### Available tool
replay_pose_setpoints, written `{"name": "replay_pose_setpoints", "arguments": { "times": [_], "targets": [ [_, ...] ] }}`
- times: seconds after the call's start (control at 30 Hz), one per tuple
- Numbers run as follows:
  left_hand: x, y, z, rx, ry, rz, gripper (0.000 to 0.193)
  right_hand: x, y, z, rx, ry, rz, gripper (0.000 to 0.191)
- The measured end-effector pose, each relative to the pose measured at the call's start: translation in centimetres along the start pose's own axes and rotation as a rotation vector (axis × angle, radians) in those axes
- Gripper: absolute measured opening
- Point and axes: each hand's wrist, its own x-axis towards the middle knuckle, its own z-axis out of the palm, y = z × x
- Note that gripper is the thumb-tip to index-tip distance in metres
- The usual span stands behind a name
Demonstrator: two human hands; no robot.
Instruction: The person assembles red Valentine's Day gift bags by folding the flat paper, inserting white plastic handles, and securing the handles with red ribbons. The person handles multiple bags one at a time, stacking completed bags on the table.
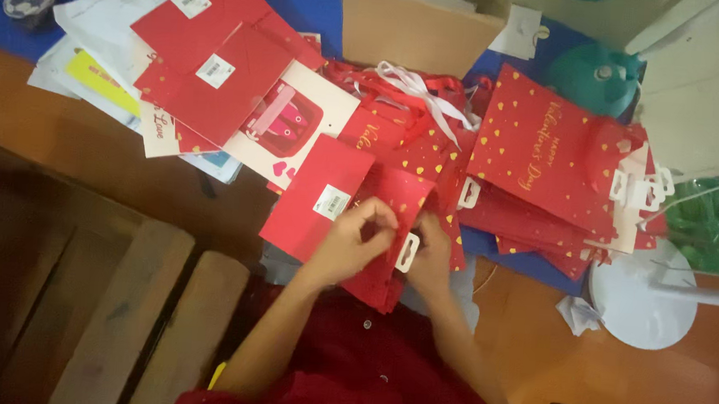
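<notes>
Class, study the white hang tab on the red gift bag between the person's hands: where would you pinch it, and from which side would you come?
Pinch the white hang tab by its flat lower end, coming from below, the person's side. It juts past the red gift bag edge there, between the left hand and right hand, with its slot exposed, so a thumb and finger probably fit on both faces.

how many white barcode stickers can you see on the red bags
3: one on the top bag at upper left, one on the bag below it, one on the bag by the left hand. Stacked bags may hide more.
</notes>
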Motion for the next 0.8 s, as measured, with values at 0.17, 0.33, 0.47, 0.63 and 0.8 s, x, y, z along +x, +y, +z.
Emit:
{"name": "replay_pose_setpoints", "arguments": {
  "times": [0.17,0.33,0.47,0.63,0.8],
  "targets": [
    [0.4,-0.2,0.9,0.113,0.086,-0.169,0.027,-0.9,1.6,0.2,0.025,0.031,0.16,0.022],
    [0.5,-0.9,1.5,0.277,0.197,-0.007,0.027,-1.2,1.1,0.1,0.134,0.09,0.236,0.036],
    [0.8,-1.9,1.2,0.416,0.296,0.105,0.028,-1.3,1.1,0.2,0.058,0.123,0.073,0.037],
    [0.8,-3.0,1.2,0.493,0.414,0.252,0.025,-2.1,2.3,0.0,0.257,0.113,0.275,0.039],
    [0.8,-3.7,1.1,0.569,0.426,0.272,0.022,-3.0,4.4,0.2,0.41,0.009,-0.031,0.043]
  ]
}}
